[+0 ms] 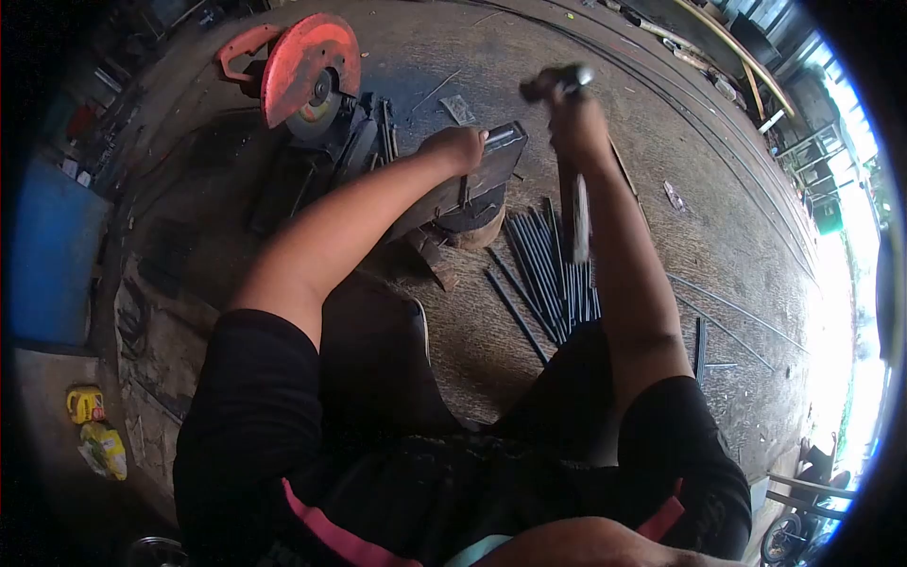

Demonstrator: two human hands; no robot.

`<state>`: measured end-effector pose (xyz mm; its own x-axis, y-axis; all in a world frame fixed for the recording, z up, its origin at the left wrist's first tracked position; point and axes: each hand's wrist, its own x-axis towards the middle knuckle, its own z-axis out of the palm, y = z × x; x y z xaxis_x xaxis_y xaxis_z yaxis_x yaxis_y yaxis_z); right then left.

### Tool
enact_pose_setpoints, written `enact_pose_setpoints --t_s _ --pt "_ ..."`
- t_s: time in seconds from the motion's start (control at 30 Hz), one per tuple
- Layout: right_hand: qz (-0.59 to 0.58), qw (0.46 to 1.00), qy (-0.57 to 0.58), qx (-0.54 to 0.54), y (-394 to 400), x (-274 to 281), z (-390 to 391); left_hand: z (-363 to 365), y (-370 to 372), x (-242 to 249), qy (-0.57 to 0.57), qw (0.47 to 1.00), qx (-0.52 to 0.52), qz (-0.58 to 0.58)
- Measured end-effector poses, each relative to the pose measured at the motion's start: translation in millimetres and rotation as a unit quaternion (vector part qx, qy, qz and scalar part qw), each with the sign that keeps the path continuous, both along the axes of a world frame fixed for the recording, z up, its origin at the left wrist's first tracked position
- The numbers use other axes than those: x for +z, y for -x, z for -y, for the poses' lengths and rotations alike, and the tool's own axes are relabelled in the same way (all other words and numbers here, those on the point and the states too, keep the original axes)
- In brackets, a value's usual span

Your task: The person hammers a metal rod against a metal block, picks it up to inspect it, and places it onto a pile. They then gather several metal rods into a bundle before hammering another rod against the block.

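My left hand (455, 151) is closed at the top edge of a long, heavy metal block (496, 168). What its fingers hold is hidden from this angle. The block rests over a round wooden stump (480, 234) and slants toward me. Up to the right, my right hand (583, 128) wraps around the handle of a hammer (580, 222). The hammer's head is raised above the fist and slightly blurred, apart from the block. Several cut metal rods (539, 269) lie in a loose bundle on the ground below my right forearm.
A red cut-off saw (312, 71) stands at the upper left, beside my left forearm. Long rods (727, 317) stretch over the ground at right. A yellow container (85, 404) sits at far left near a blue panel (57, 255). My shoe (419, 326) is near the stump.
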<state>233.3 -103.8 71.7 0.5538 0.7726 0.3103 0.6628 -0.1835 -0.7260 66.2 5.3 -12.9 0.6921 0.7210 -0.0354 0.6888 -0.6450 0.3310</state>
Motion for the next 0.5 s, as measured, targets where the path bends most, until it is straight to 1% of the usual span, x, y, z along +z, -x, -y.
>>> enact_pose_setpoints --t_s 0.03,0.07,0.1,0.17,0.2,0.27,0.3,0.33,0.37,0.4,0.43,0.5 --pt "-0.033 0.998 -0.051 -0.007 2 22 2 7 4 7 -0.003 1.000 -0.010 0.024" --pt "-0.108 0.989 -0.102 0.002 31 67 25 11 8 12 -0.006 0.999 -0.020 0.048" --pt "-0.087 0.980 -0.178 0.001 40 84 32 13 8 13 -0.003 0.999 -0.018 0.046" --pt "-0.128 0.969 -0.209 0.037 24 83 29 17 9 12 -0.040 0.997 -0.018 0.064" --pt "-0.130 0.969 -0.207 0.037 20 72 22 17 9 9 -0.038 0.997 -0.017 0.062" --pt "-0.001 0.993 -0.112 -0.023 9 25 3 17 6 7 -0.038 0.997 -0.008 0.061" --pt "0.079 0.995 0.021 -0.051 10 -2 -7 16 6 5 -0.038 0.997 -0.011 0.063" --pt "0.059 0.984 0.161 -0.058 11 -45 -14 15 6 2 -0.027 0.998 0.001 0.060" --pt "0.000 0.995 0.099 -0.001 25 -42 8 11 5 0 -0.020 0.998 0.015 0.056" --pt "-0.087 0.989 0.114 -0.020 30 -37 11 13 7 3 -0.036 0.998 0.008 0.058" --pt "-0.088 0.990 0.113 -0.019 28 -29 12 11 9 6 -0.037 0.998 0.009 0.057" --pt "-0.061 0.984 0.167 0.006 17 -7 21 16 10 8 -0.010 1.000 -0.001 0.011"
